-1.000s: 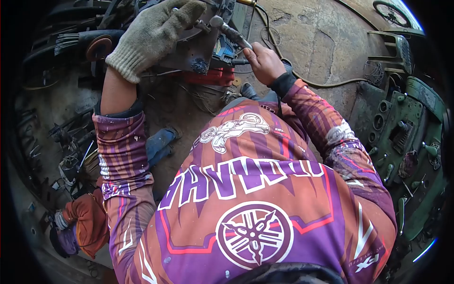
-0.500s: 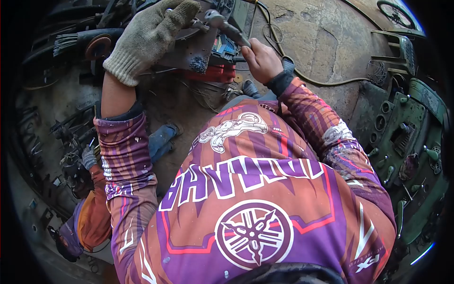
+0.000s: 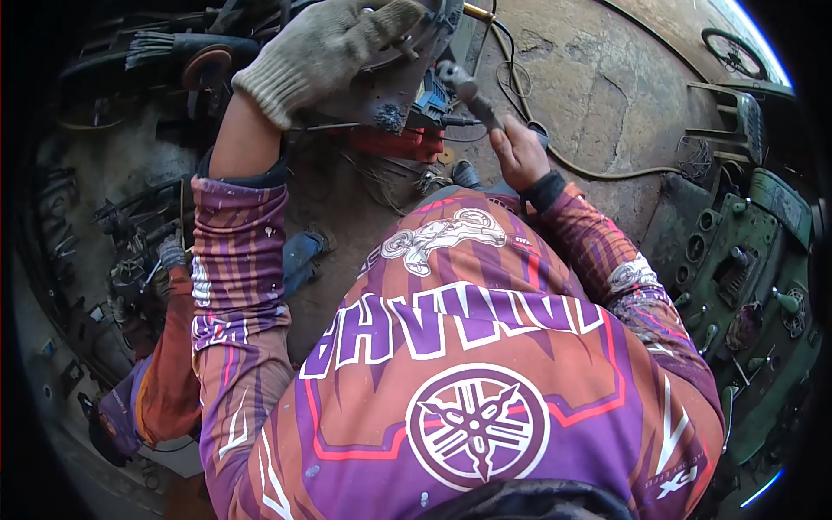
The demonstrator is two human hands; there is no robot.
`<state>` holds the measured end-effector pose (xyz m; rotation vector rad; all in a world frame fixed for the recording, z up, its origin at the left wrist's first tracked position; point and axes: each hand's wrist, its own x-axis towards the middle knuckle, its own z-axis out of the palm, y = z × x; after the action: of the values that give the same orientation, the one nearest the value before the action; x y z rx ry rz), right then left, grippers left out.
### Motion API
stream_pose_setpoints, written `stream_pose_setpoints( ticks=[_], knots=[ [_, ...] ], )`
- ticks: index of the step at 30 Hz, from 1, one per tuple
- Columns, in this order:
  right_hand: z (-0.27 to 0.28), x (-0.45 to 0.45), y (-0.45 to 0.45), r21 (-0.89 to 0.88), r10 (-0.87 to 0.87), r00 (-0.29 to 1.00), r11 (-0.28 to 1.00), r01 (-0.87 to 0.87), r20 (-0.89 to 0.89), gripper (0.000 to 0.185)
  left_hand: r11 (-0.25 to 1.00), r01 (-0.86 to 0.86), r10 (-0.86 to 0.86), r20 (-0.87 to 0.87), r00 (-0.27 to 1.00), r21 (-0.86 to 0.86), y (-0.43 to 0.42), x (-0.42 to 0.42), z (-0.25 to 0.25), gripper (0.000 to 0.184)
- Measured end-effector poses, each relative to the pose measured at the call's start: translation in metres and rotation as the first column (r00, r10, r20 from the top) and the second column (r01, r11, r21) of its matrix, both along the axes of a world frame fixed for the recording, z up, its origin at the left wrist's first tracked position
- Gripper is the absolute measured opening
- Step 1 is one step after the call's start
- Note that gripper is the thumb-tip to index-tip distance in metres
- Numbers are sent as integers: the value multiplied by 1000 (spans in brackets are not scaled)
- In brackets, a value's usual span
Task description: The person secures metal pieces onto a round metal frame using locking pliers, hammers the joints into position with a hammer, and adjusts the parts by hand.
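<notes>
My left hand [image 3: 334,54], in a knitted work glove, is closed around a small metal piece [image 3: 406,47] whose shiny end shows under the fingers. The glove hides the rest of it. A dark metal work surface [image 3: 368,95] lies beneath that hand. My bare right hand [image 3: 522,154] grips a hammer [image 3: 479,106] by its handle, the head pointing up and left. Some space separates the hammer head from the metal piece.
Below the work surface are a blue tool or device [image 3: 431,102] and a red box [image 3: 407,144]. A hose [image 3: 598,174] crosses the floor. Green machinery [image 3: 737,269] stands at right. Another person in an orange sleeve [image 3: 169,381] works at left. A wire brush [image 3: 149,49] lies upper left.
The hammer head has moved away from the metal piece, back toward the right and nearer me. My left hand keeps its hold. The whole view has shifted slightly.
</notes>
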<state>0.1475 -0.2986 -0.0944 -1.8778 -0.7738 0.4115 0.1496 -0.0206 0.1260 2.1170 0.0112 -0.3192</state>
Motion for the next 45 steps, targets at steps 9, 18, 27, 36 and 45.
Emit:
stream_pose_setpoints(
  ticks=[9, 18, 27, 36, 45],
  knots=[
    [29, -9, 49, -82, 26, 996, 996, -19, 86, 37, 988, 38, -57, 121, 991, 152, 4, -1, -9, 39],
    [31, -5, 69, -221, 29, 999, 975, -19, 43, 39, 947, 26, -32, 15, 999, 321, -13, -1, 17, 47],
    [47, -2, 74, -282, 42, 999, 959, -32, 28, 39, 811, 20, -10, -21, 1000, 585, -24, 4, 42, 55],
    [50, 4, 77, -182, -39, 999, 983, 38, -4, 43, 815, 160, -171, -33, 985, 556, -13, 11, 36, 52],
    [51, 2, 77, -271, -27, 999, 962, 17, -34, 38, 827, 171, -164, -62, 985, 535, -12, 8, 49, 43]
  ],
)
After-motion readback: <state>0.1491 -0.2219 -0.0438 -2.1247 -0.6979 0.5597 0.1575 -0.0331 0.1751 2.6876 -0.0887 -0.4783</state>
